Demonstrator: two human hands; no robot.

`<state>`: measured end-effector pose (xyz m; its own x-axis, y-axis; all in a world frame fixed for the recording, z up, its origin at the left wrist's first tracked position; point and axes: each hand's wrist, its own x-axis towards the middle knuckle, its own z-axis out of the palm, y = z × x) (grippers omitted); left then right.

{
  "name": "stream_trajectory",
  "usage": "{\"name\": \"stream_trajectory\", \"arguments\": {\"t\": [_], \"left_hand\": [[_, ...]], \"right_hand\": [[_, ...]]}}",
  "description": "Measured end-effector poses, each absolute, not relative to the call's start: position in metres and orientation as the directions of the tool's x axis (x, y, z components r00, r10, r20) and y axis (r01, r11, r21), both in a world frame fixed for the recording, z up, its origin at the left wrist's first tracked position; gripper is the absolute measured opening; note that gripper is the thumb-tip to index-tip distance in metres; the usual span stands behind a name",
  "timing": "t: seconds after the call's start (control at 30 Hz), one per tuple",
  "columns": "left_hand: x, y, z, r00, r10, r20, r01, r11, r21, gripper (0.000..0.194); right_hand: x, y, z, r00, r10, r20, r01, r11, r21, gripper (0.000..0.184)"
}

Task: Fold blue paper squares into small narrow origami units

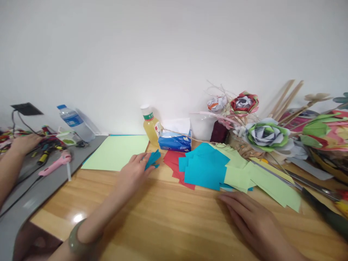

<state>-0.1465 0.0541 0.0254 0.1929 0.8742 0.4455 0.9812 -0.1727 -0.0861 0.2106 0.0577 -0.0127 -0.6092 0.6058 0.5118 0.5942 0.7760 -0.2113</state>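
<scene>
My left hand [133,173] reaches forward over the wooden table [168,221] and its fingers pinch a folded teal paper piece [152,159] beside a large light-green sheet [117,151]. My right hand [246,214] lies flat on the table with fingers stretched out, holding nothing, just in front of a spread of teal squares [205,167], red squares [174,161] and light-green squares [261,177].
A tissue box [175,139], a juice bottle [150,126] and a water bottle [74,122] stand at the back. Paper flowers [266,134] and sticks fill the right. Another person's hand [23,143] rests at far left by a pink glue gun [56,164] on a grey mat.
</scene>
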Motion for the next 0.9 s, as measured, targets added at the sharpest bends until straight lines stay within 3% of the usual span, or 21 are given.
{"name": "stream_trajectory", "arguments": {"t": [0.17, 0.27, 0.4, 0.53, 0.6, 0.77, 0.9], "left_hand": [[-0.166, 0.07, 0.025, 0.137, 0.966, 0.219, 0.986, -0.113, -0.118, 0.064], [-0.163, 0.073, 0.021, 0.084, 0.986, 0.141, 0.988, -0.064, -0.14, 0.052], [-0.156, 0.079, 0.014, 0.017, 0.988, 0.153, 0.983, 0.011, -0.181, 0.037], [-0.149, 0.088, 0.013, -0.033, 0.971, 0.236, 0.981, 0.077, -0.178, 0.045], [-0.143, 0.091, 0.016, 0.022, 0.961, 0.276, 0.985, 0.026, -0.171, 0.051], [-0.115, 0.086, 0.027, 0.301, 0.909, 0.288, 0.951, -0.262, -0.165, 0.058], [-0.085, 0.08, 0.031, 0.469, 0.842, 0.265, 0.883, -0.446, -0.145, 0.047]], "right_hand": [[0.212, 0.058, -0.017, -0.611, 0.603, 0.512, 0.591, 0.779, -0.212, 0.027], [0.21, 0.059, -0.013, -0.625, 0.596, 0.503, 0.581, 0.786, -0.209, 0.025], [0.208, 0.059, -0.01, -0.638, 0.588, 0.498, 0.57, 0.795, -0.209, 0.025], [0.21, 0.057, -0.011, -0.637, 0.579, 0.51, 0.585, 0.793, -0.169, 0.024], [0.21, 0.058, -0.009, -0.639, 0.567, 0.52, 0.609, 0.786, -0.107, 0.026], [0.198, 0.074, 0.003, -0.735, 0.458, 0.499, 0.604, 0.777, 0.177, 0.033], [0.177, 0.096, 0.003, -0.78, 0.438, 0.447, 0.57, 0.791, 0.221, 0.034]]}}
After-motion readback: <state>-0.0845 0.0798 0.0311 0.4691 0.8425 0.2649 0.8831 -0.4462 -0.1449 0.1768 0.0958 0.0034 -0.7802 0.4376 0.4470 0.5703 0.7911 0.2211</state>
